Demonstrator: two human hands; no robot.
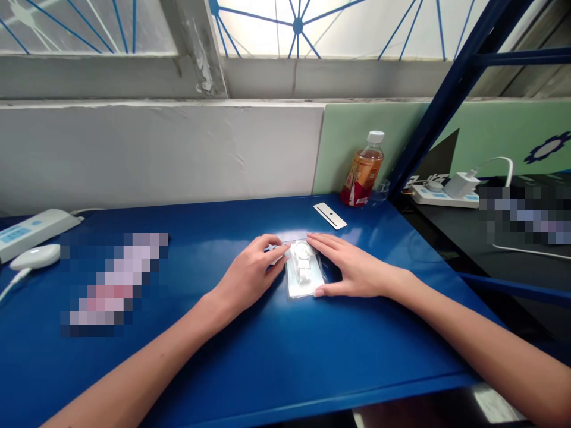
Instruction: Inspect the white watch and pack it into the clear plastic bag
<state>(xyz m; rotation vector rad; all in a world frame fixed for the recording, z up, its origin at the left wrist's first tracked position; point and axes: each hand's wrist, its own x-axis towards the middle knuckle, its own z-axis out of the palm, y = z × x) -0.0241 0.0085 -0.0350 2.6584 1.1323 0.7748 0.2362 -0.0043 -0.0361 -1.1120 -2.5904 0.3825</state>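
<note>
A clear plastic packet (307,284) lies flat on the blue tabletop, with a white backing. Inside it is a white item (304,254), round at the top with a strip below, perhaps a coiled cable; its kind is not certain. At the packet's upper left edge, my left hand (256,264) has its fingers bent, the tips closed on the plastic. My right hand (352,267) lies along the right side, fingers stretched out over the top edge and thumb spread to the lower right corner. Beyond the packet rests a small white card (330,215) with a dark line.
A drink bottle (363,169) with a white cap stands near the wall. On the left are a power strip (35,232), a white rounded device (35,258) and a blurred-out object (118,279). A blue metal post (439,101) slants up at right, beside a second power strip (446,196).
</note>
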